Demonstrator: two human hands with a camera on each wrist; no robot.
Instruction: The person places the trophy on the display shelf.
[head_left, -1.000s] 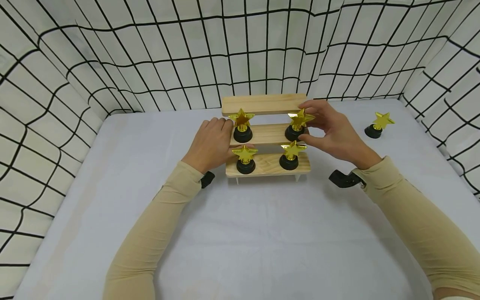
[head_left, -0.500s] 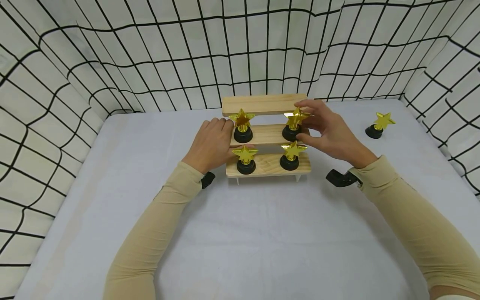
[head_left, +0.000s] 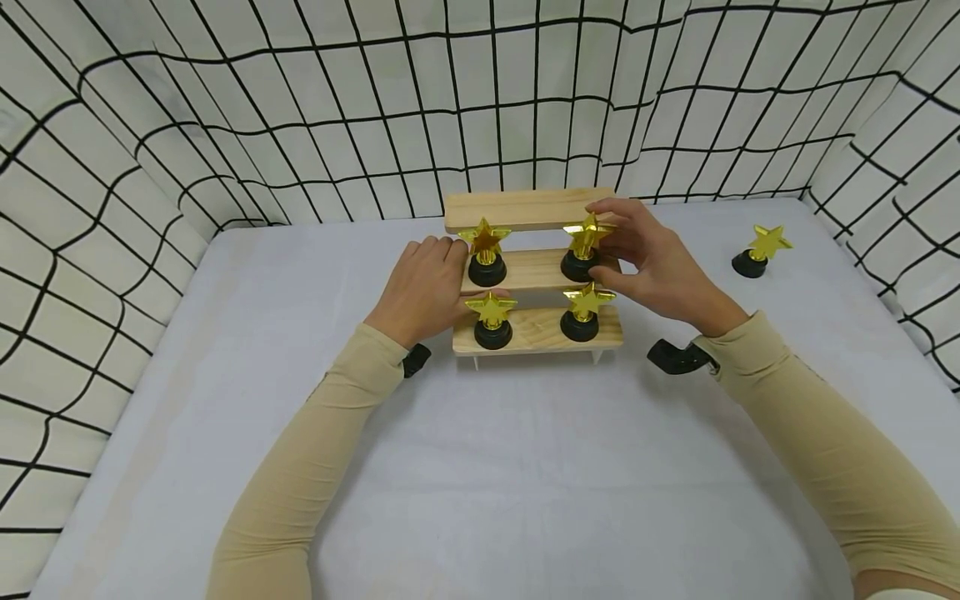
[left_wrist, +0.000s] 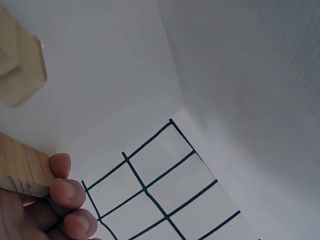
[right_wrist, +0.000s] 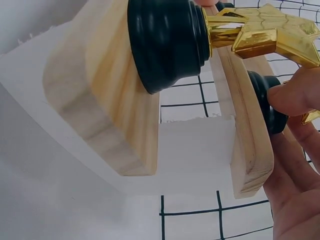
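A three-tier wooden display shelf [head_left: 534,332] stands at the far middle of the table. My left hand [head_left: 420,283] grips the left end of its middle board; in the left wrist view, fingertips [left_wrist: 68,194] curl round that board's end [left_wrist: 25,167]. My right hand [head_left: 654,271] pinches a gold star trophy [head_left: 587,237] by its black base [right_wrist: 264,97], upright at the right of the middle board. Another star trophy [head_left: 487,268] stands at the left of that board. On the bottom board are a left trophy [head_left: 492,333] and a right trophy [head_left: 580,325].
One more star trophy [head_left: 750,263] stands on the white-covered table [head_left: 555,475], right of the shelf. The top board [head_left: 525,208] is bare. White walls with a black wire grid [head_left: 491,108] enclose the table's back and sides.
My right hand has slid the pinched trophy a little leftward along the middle board. The left hand and the other trophies stay where they were.
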